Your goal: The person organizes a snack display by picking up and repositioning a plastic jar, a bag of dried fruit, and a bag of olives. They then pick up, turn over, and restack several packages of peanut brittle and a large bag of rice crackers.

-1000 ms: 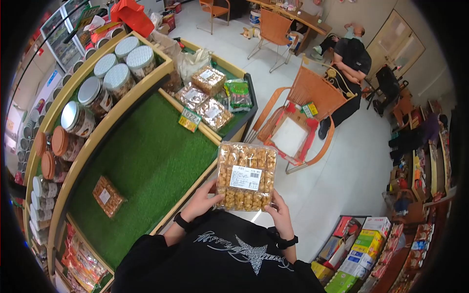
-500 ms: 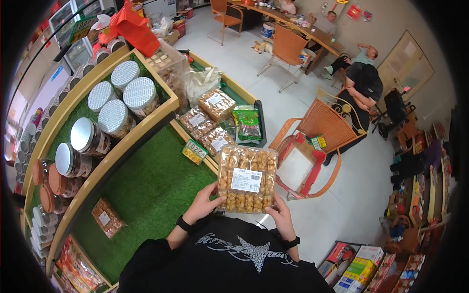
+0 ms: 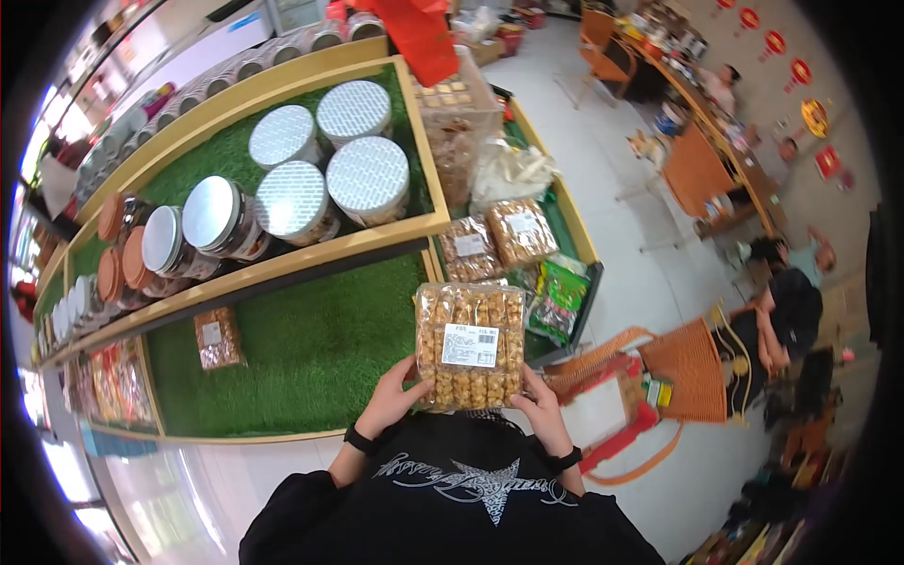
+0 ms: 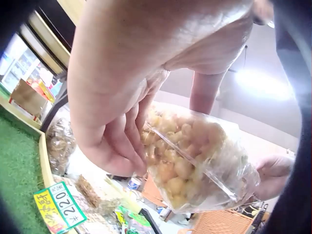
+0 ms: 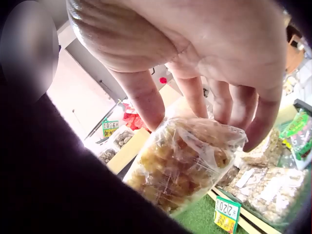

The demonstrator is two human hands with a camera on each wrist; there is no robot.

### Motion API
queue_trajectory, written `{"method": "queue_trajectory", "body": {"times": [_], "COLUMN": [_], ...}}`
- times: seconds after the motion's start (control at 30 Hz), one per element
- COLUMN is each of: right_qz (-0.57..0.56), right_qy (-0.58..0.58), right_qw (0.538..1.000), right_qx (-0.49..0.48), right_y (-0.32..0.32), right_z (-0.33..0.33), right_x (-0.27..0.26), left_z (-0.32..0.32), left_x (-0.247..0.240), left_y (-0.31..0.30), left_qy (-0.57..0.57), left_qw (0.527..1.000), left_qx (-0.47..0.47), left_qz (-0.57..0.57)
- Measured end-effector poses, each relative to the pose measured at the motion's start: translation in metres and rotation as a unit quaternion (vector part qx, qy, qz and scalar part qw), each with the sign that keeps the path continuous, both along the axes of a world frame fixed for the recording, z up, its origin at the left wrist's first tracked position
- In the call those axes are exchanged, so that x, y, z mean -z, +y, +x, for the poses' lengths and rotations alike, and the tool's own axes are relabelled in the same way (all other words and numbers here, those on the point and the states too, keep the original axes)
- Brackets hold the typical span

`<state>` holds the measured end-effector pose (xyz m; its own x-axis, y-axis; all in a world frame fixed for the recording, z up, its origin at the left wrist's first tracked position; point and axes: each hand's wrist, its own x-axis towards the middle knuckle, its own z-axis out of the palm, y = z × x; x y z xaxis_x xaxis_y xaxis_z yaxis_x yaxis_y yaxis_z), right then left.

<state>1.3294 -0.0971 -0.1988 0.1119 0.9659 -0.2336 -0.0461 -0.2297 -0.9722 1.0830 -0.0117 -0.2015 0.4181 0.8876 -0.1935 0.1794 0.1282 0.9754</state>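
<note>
In the head view, a clear-wrapped pack of golden, lumpy snack pieces [image 3: 471,386] with a white printed label [image 3: 470,346] is held in front of the chest. My left hand [image 3: 394,397] grips its lower left side, thumb on the top face. At the lower right corner my right hand [image 3: 544,411] holds it the same way. Seen from the left wrist, curled fingers [image 4: 127,136] press the side of the wrapper [image 4: 183,161]. In the right wrist view, the thumb and fingers [image 5: 197,97] straddle the pack's edge [image 5: 178,161].
A similar pack [image 3: 218,337] lies on the green turf shelf [image 3: 311,377]. Lidded jars [image 3: 367,179] line the raised tier behind. More packs [image 3: 523,232] and a green bag [image 3: 559,299] sit at the right end, beside a wicker chair [image 3: 683,367] holding a red-edged box. A person [image 3: 786,306] sits beyond.
The head view has turned left, so the turf shelf lies more squarely ahead and the chair has shifted lower right. Both hands keep the same hold on the pack.
</note>
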Motion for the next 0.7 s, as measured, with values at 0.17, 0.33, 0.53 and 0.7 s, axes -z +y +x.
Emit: {"method": "queue_trajectory", "body": {"times": [0.17, 0.33, 0.53, 0.7], "right_qz": [-0.022, -0.074, -0.128, -0.145], "right_qy": [0.052, 0.102, 0.111, 0.091], "right_qw": [0.993, 0.977, 0.969, 0.965], "right_qx": [-0.099, -0.171, -0.179, -0.198], "right_y": [0.061, 0.108, 0.15, 0.186], "right_z": [0.048, 0.085, 0.116, 0.127], "right_x": [0.018, 0.021, 0.043, 0.072], "left_z": [0.031, 0.069, 0.102, 0.114], "left_x": [-0.008, -0.008, 0.038, 0.094], "left_y": [0.009, 0.022, 0.045, 0.082], "left_qy": [0.023, 0.062, -0.011, -0.013], "left_qw": [0.995, 0.986, 0.974, 0.969], "left_qx": [-0.094, -0.142, -0.197, -0.213], "left_qz": [-0.03, -0.057, -0.111, -0.127]}}
